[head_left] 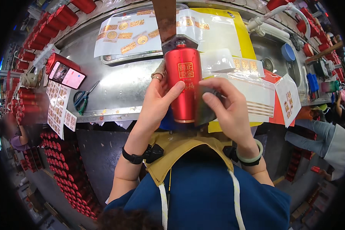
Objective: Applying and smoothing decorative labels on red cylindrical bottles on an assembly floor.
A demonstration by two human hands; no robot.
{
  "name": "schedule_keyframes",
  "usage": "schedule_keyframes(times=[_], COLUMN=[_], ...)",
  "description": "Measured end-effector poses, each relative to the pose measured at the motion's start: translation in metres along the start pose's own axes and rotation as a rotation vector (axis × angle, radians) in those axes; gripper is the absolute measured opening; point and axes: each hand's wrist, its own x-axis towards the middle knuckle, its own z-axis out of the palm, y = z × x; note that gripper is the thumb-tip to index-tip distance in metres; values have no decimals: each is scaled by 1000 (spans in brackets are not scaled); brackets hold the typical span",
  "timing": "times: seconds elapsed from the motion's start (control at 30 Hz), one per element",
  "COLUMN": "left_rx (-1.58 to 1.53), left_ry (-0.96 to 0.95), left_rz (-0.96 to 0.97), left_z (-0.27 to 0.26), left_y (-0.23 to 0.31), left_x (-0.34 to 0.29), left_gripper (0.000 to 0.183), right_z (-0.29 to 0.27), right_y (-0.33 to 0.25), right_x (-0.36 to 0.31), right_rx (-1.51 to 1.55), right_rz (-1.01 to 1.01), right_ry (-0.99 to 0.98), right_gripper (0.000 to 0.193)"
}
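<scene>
A glossy red bottle (pixel 186 103) with a gold square emblem and gold characters stands upright before me, its neck pointing away. My left hand (pixel 157 97) grips its left side, thumb across the front and a wrapped finger behind. My right hand (pixel 230 107) is closed on a dark grey pad (pixel 206 109), pressed against the bottle's lower right side; motion blurs the pad, so its exact kind is unclear. Just beyond the bottle's neck, a brown upright post (pixel 165 19) ends at a metal plate.
White sheets of gold decals (pixel 132 46) lie on a metal tray behind. More decal sheets (pixel 58 103), green-handled scissors (pixel 80 101) and a phone (pixel 67 75) leaning on a red bottle are at left. At right are a sink (pixel 257 48) with a blue bowl (pixel 288 52) and stacked papers (pixel 253 94).
</scene>
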Motion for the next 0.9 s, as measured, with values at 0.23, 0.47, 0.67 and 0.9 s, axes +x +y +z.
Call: schedule_keyframes(times=[0.23, 0.47, 0.67, 0.9], left_rx=[12, -33, -45, -64], left_ry=[-7, -1, 4, 16], left_rz=[-24, -13, 12, 29], left_z=[-1, -1, 0, -1], left_y=[0, 0, -2, -1], left_x=[-1, -1, -1, -1], left_gripper=[77, 73, 72, 69], right_z=[14, 15, 16, 15], right_y=[14, 16, 16, 4], right_x=[-8, -7, -7, -7], right_rx=[-2, -20, -33, -171], right_rz=[12, 7, -12, -1], right_ry=[20, 50, 64, 57], right_gripper=[23, 23, 22, 22])
